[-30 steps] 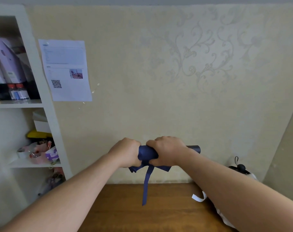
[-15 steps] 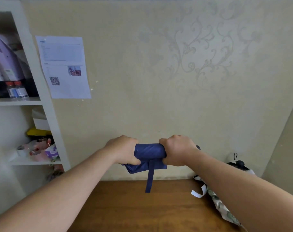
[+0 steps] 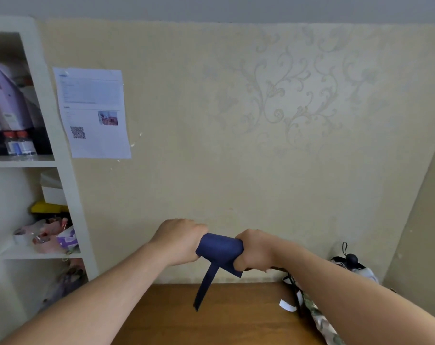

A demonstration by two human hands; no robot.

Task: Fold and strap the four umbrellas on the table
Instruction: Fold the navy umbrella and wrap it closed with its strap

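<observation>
Both the left hand (image 3: 180, 241) and the right hand (image 3: 257, 250) grip the rolled navy umbrella (image 3: 220, 249) above the wooden table (image 3: 211, 319). Its strap (image 3: 206, 285) hangs loose. A patterned umbrella (image 3: 320, 322) lies at the right.

- Navy umbrella (image 3: 220, 249): both ends buried in the left hand (image 3: 180, 241) and right hand (image 3: 257, 250); handle and tip not visible.
- Patterned umbrella (image 3: 318, 319) at 5 o'clock: mostly behind the right forearm, cut off by the bottom edge.
- Dark umbrella (image 3: 349, 258) at 4 o'clock: only its top shows.
- Paper sheet (image 3: 93, 112) at 10 o'clock: print too small to read.
- Shelf (image 3: 22, 160) contents at 9 o'clock: blurred, cropped by the left edge.
- Table (image 3: 236, 317): near part out of frame.
</observation>
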